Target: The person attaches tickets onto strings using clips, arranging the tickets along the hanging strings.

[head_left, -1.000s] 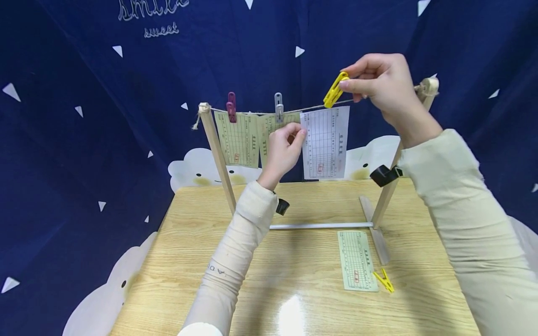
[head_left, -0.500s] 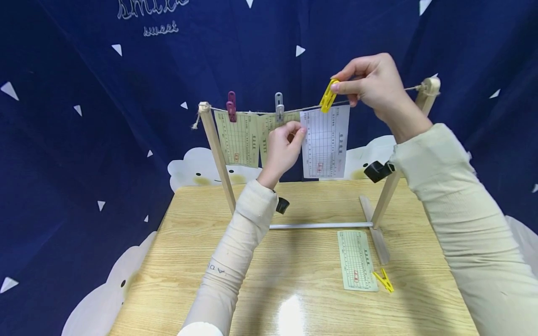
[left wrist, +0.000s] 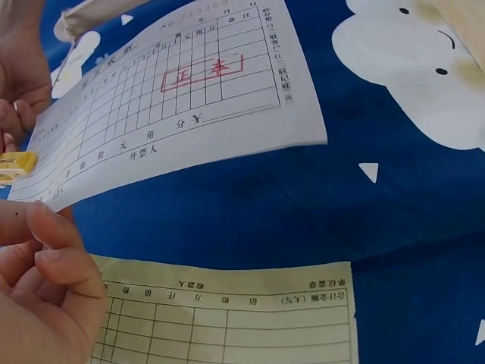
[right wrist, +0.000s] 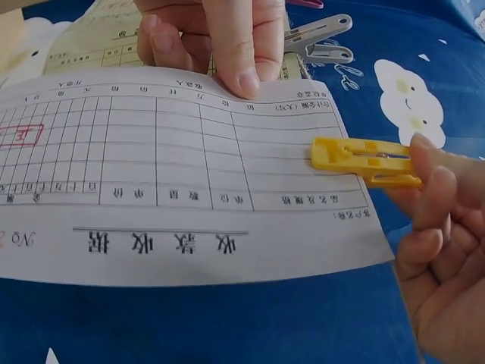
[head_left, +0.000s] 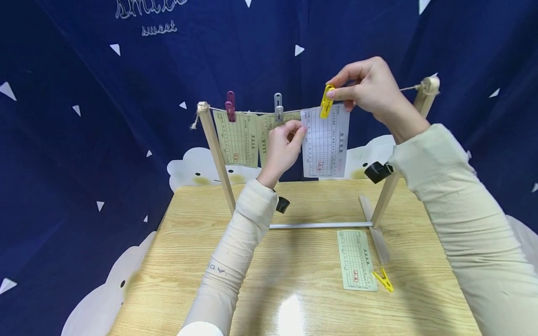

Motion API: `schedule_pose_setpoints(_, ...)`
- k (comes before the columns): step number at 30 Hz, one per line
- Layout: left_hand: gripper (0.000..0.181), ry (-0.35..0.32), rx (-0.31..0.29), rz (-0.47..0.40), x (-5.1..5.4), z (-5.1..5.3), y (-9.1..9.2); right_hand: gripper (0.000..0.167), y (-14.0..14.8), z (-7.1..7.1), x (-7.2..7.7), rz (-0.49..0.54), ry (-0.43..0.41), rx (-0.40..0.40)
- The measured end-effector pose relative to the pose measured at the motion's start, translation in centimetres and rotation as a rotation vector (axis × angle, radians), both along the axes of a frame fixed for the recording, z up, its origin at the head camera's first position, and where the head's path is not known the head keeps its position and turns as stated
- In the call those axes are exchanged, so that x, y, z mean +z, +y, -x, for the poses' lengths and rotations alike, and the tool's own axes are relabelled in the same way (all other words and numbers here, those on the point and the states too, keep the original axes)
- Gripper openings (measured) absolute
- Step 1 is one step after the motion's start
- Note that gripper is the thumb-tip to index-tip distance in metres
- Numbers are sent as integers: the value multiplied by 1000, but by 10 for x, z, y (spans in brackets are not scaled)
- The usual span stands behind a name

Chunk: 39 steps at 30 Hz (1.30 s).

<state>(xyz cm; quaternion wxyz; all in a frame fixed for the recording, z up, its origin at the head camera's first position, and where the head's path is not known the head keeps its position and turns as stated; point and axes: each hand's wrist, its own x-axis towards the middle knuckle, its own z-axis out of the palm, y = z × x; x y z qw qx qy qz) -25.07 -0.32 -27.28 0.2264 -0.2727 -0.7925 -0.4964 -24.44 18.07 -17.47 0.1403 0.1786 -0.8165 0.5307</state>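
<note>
A white receipt sheet (head_left: 323, 144) hangs at the string (head_left: 252, 112). My left hand (head_left: 283, 147) pinches its left edge between thumb and forefinger. My right hand (head_left: 371, 88) holds a yellow clothespin (head_left: 326, 101) by its handles. In the right wrist view that yellow clothespin (right wrist: 356, 158) straddles the sheet's top edge, its tips over the printed face. To the left, a purple clothespin (head_left: 230, 106) and a grey clothespin (head_left: 279, 107) hold two yellowish receipts (head_left: 239, 140) on the string; my left hand partly hides the second.
The string runs between two wooden posts (head_left: 216, 158), joined low by a white rod (head_left: 321, 225). On the wooden table (head_left: 201, 233) lie a pale green receipt (head_left: 356, 261) and a second yellow clothespin (head_left: 383, 280). A dark blue curtain (head_left: 105, 116) hangs behind.
My right hand has moved left and slightly down, bringing the yellow clothespin from above the white receipt onto its top edge. My left hand has stayed in place.
</note>
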Motion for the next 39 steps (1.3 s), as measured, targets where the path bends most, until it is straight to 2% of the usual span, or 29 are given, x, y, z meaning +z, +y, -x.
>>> schedule_pose_setpoints(7,14,12,-22,-21,-2,0,2,24,2,-2,0,-94,-51,-30)
schedule_pose_setpoints(19,15,-2,-50,-45,-3,0,2,38,6,-3,-1,-168,-39,37)
schedule_pose_setpoints(25,15,-13,-38,-40,-3,0,1,44,8,-7,0,-108,21,35)
schedule_pose_setpoints(31,15,-15,-43,-42,-3,-1,1,43,14,-14,-3,-62,61,23)
schedule_pose_setpoints(39,15,-3,-34,-39,-5,-2,0,39,21,-20,-9,11,101,48)
